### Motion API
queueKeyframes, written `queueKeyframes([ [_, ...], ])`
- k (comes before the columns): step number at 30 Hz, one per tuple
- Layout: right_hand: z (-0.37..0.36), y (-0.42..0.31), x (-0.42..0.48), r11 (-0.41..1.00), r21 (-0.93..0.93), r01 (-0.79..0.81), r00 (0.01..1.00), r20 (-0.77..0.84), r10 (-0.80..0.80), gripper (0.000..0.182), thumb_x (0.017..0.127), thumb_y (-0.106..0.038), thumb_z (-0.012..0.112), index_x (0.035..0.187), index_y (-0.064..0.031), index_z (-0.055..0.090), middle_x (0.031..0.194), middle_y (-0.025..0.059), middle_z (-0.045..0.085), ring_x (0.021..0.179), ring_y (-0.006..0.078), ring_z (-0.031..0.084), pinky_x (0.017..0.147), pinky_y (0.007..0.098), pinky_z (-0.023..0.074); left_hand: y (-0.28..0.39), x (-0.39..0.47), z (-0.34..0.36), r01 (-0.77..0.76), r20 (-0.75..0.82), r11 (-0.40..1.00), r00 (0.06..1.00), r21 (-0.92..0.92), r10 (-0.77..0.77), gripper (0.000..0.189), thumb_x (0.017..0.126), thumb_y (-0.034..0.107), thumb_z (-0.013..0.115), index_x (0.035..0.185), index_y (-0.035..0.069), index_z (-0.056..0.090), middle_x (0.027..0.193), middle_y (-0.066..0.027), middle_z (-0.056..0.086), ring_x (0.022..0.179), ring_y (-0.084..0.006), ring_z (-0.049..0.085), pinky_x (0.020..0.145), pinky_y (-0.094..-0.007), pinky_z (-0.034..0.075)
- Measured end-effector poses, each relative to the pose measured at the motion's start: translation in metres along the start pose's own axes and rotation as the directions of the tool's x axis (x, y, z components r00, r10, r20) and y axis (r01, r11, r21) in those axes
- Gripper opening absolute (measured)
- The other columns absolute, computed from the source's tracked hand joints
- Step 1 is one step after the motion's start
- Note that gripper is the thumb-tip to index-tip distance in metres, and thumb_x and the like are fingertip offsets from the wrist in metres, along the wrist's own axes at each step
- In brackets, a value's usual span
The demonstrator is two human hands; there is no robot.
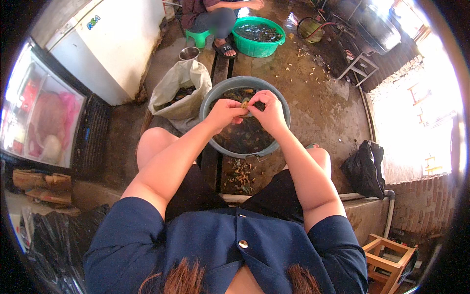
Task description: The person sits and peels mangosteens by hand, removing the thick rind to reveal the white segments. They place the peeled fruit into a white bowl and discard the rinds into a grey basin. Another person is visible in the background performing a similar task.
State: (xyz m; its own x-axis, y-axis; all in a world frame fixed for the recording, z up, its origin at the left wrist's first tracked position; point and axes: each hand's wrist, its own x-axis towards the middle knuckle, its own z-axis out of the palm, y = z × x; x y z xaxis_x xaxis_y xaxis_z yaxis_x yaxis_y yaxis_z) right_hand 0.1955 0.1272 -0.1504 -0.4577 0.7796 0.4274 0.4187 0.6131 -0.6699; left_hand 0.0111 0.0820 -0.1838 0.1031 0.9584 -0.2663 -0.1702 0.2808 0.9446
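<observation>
Over a round grey plastic tub point(238, 154), my left hand point(227, 114) holds a small yellowish and dark piece, perhaps a mussel point(245, 104); its exact kind is hard to tell. The thumb and forefinger of my right hand point(267, 112) pinch the same piece from the other side. Dark water fills the tub, with many brown and orange-tinged shell-like pieces point(242, 136) in it. Touching or close to the tub's left side, an open whitish woven sack point(198, 82) holds more dark pieces. Small pale and green scraps point(240, 176) lie on the floor between my legs.
A co-worker point(216, 18) sits on a green stool point(198, 38) beside a green tub point(260, 47). A metal pot point(189, 53) stands behind the sack. White chest freezer point(121, 40) at left, black plastic bag point(364, 171) at right, wooden stool frame point(389, 261) at lower right. The floor looks wet.
</observation>
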Motion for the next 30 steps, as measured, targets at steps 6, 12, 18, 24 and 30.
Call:
queueKeyframes([
  [6,-0.006,-0.015,-0.004,0.950,-0.296,0.099,0.995,0.026,-0.096,0.010,0.074,-0.018,0.073,0.083,-0.0171,0.076,0.112,0.0006,0.062,0.114,0.0263,0.052,0.091,0.0457,0.0403,0.005,-0.002,-0.001,-0.011,0.075,1.000,0.997,-0.013,0.012,0.013,0.085,0.011,0.071,0.095,0.003,0.068,0.084,0.0006,0.066,0.069,-0.0070,0.060,0.063,-0.0212,0.048],
  [12,-0.008,-0.022,-0.005,0.891,-0.414,0.185,0.982,0.033,-0.189,0.010,0.072,-0.019,0.072,0.082,-0.0183,0.075,0.108,-0.0020,0.062,0.109,0.0230,0.053,0.087,0.0449,0.0398,0.008,-0.004,-0.002,-0.003,0.135,1.000,0.991,-0.009,0.004,0.017,0.086,0.012,0.071,0.100,0.003,0.067,0.091,-0.0011,0.067,0.078,-0.0085,0.061,0.071,-0.0230,0.051],
  [18,-0.005,-0.024,-0.004,0.907,-0.372,0.199,0.977,0.143,-0.156,0.011,0.073,-0.015,0.075,0.084,-0.0133,0.072,0.089,0.0006,0.066,0.093,0.0218,0.059,0.083,0.0395,0.0446,0.004,-0.002,-0.009,0.031,0.131,0.995,0.991,-0.095,-0.018,0.017,0.092,0.019,0.064,0.099,0.004,0.067,0.088,-0.0012,0.065,0.078,-0.0095,0.062,0.073,-0.0272,0.055],
  [24,-0.004,-0.010,-0.001,0.969,-0.120,0.218,0.974,0.080,-0.210,0.009,0.073,-0.010,0.072,0.082,-0.0079,0.070,0.083,0.0079,0.068,0.087,0.0281,0.062,0.078,0.0391,0.0501,0.009,-0.007,-0.004,0.010,0.048,0.997,0.999,-0.081,-0.007,0.022,0.095,0.023,0.059,0.098,0.003,0.067,0.084,-0.0011,0.062,0.071,-0.0103,0.061,0.073,-0.0301,0.057],
  [30,-0.007,-0.017,0.000,0.997,0.080,-0.019,1.000,0.004,0.019,0.011,0.077,-0.010,0.072,0.087,-0.0043,0.071,0.085,0.0127,0.069,0.081,0.0287,0.066,0.075,0.0357,0.0519,0.013,-0.009,-0.003,-0.077,0.039,0.995,0.996,-0.064,0.079,0.020,0.094,0.021,0.060,0.099,0.003,0.066,0.087,-0.0015,0.062,0.074,-0.0114,0.063,0.073,-0.0294,0.057],
])
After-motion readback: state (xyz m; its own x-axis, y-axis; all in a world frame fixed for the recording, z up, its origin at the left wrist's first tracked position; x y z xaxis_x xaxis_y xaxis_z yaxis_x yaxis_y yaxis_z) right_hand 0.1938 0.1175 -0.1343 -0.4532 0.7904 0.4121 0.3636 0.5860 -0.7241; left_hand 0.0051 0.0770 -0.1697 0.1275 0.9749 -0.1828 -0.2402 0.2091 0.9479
